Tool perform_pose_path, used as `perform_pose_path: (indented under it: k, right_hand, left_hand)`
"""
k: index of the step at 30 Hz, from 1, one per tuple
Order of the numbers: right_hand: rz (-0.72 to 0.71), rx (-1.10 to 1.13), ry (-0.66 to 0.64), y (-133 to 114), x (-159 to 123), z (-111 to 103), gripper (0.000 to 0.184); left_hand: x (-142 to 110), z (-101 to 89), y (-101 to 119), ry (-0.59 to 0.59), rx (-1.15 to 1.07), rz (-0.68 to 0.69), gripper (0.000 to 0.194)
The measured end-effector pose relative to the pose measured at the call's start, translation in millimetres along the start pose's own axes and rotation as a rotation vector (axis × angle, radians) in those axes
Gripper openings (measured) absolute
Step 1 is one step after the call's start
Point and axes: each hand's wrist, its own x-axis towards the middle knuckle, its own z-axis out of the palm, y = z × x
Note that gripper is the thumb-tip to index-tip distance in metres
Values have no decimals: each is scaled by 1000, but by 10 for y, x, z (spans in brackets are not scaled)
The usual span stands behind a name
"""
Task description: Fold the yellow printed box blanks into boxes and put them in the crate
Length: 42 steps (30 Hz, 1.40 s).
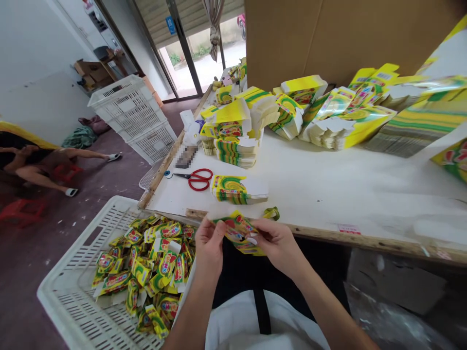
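Between my two hands, just off the table's front edge, is a yellow and green printed carton [239, 228]. My left hand [211, 240] pinches its left side between thumb and fingers. At its right side my right hand [275, 243] grips it, the fingers partly hidden behind the card. On the table beyond my hands lies a small stack of flat cartons [233, 189]. Red-handled scissors [200, 180] rest to the left of that stack. To the left of my left arm, a white plastic crate [69, 287] holds many small printed cartons [142, 267].
Bundles of flat cartons [237, 153] line the back of the white table [302, 184], before a large cardboard sheet [328, 39]. A blurred-out dark object [186, 156] lies near the left edge. Stacked crates [134, 116] and a seated person [32, 155] are at left.
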Motion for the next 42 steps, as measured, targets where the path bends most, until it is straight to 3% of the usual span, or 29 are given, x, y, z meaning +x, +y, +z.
perform_pose_path:
  k: [4,7,11,14,16,18,20,23,26,28,30,33,35,39,42]
  right_hand:
    - [-176,-345,-54,-83,-38,-163,25]
    - [-345,-610,18,-166,-68,-230,34]
    - [-551,-880,-45,-260,-100,-191,32]
    - [-631,-830,-30,-262,-133,-113,36]
    - [-576,-698,139,-208,-151,-90,50]
    - [-423,-502,267,-116,-151,-90,64]
    - [-199,-261,219,-19,-132,-89,57]
    - [136,158,16,68,-80,-50,52]
    - [284,389,-51,89,-42,1,56]
    - [293,372,-28,108,-47,16,60]
    - [243,266,9,132,-83,16,62]
    - [56,6,5,119,-176,2,55]
    - [-83,-182,-73,69,-236,-6,58]
    - [-237,-387,-215,27,-265,-11,71]
    - [-267,-372,-115,134,-214,-45,63]
  left_hand:
    - [79,-133,166,-78,59,23,34]
    - [94,-266,368,-267,176,61,61]
    - [59,-308,524,-548,649,131,94]
    - [31,-209,444,-644,921,47,84]
    - [14,-137,346,-592,1007,37,66]
    - [-14,-88,255,-534,1063,71,61]
    - [-53,-62,184,-572,1078,144,69]
    - [-106,-50,101,-634,1055,302,74]
    - [-119,-51,60,-628,1039,430,65]
    - [-106,-44,74,-627,1035,454,59]
    - [-88,-27,117,-639,1040,387,60]
    - [-64,-6,175,-696,1100,167,62]
    - [-56,-8,170,-735,1126,96,60]
    - [-70,-33,74,-762,1107,244,51]
    - [-93,-47,34,-630,1096,261,57]
